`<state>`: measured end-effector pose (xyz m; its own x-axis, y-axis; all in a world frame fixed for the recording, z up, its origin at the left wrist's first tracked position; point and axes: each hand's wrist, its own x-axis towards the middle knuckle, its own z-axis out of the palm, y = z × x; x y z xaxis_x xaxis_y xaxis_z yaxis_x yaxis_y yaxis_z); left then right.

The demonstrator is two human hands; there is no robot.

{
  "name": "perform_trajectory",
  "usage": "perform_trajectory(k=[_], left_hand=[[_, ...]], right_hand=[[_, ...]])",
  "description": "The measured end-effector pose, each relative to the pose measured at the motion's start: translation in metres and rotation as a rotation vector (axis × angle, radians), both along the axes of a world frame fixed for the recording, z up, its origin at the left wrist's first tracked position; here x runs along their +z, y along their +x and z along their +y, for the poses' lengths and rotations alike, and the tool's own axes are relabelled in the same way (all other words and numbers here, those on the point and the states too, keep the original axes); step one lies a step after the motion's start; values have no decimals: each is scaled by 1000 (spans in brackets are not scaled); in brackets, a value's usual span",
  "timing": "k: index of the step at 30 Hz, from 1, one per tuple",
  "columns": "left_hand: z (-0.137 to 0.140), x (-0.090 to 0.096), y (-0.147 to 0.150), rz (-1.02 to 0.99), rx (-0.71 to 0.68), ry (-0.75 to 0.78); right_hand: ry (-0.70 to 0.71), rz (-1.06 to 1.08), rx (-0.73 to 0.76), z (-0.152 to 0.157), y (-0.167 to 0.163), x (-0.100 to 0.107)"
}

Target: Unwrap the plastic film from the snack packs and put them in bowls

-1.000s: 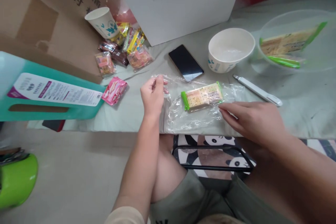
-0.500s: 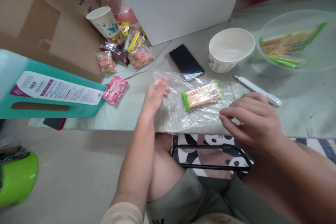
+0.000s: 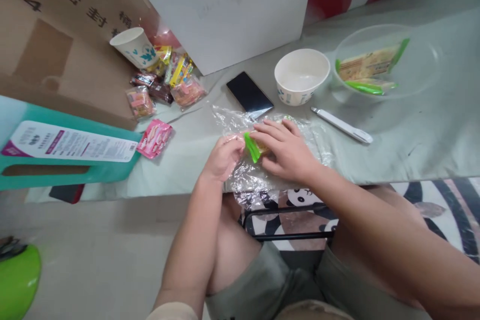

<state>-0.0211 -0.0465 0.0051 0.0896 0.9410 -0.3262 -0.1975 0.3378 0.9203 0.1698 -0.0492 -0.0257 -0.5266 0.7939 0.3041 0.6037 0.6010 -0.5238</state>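
A snack packet (image 3: 262, 147) with green crimped ends lies on a crumpled clear plastic bag (image 3: 245, 180) near the table's front edge. My right hand (image 3: 287, 152) is laid over the packet, thumb on its near side and fingers across the top. Most of the packet is hidden beneath that hand; the left green end shows. My left hand (image 3: 226, 156) is closed in a pinch on the clear plastic, just left of the green end. Behind the hands lies a black phone (image 3: 249, 94), partly under the plastic's edge.
A paper bowl (image 3: 302, 77), a white utility knife (image 3: 342, 125) and a clear bowl (image 3: 423, 72) with similar packets stand right. Left are a pink packet (image 3: 155, 138), assorted snacks (image 3: 172, 77), a paper cup (image 3: 133, 49) and a teal jug (image 3: 75, 172). Boxes (image 3: 232, 15) line the back.
My right hand has moved left from beside the plastic onto the snack packet. The packet now sits farther left, its end near my left hand. The camera view has shifted slightly.
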Motion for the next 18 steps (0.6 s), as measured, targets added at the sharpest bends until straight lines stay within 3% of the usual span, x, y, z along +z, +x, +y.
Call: perform_trajectory(k=[3,7,13,18], left_hand=[[3,7,5,-233,15,-82],[4,12,6,-335,20,-134],[12,9,2,-265,149,-83],[20,5,3,-216,217,-74]], right_hand=[[-24,71,-29,2,13,3],[-66,254,-90,13,24,0],[-30,454,-212,33,34,3],[-35,599,-463,46,52,7]])
